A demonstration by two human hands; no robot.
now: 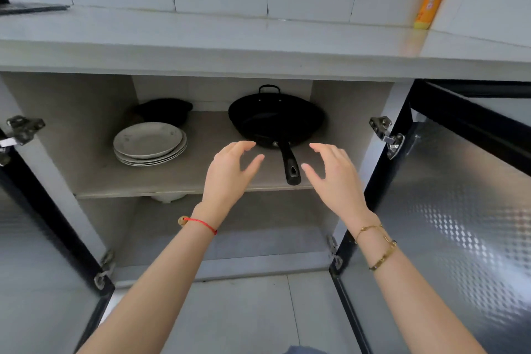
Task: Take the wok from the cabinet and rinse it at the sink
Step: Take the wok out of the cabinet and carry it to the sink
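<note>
Wok (275, 119) sits on the shelf (178, 178), handle (290, 164) pointing at you between both hands; right hand (334, 178) nearer it, left hand (230, 174) beside, fingers spread, gripping nothing.

The wok (275, 119) looks like matt black metal, and its handle (290, 162) has the slight sheen of black plastic. Left of the wok, the stacked plates (149, 141) look like smooth pale ceramic with a dull glaze, on a matt grey shelf (201, 175). Right of the wok, the open door (459, 210) is glossy embossed metal sheet with shiny steel hinges (386, 135).
</note>
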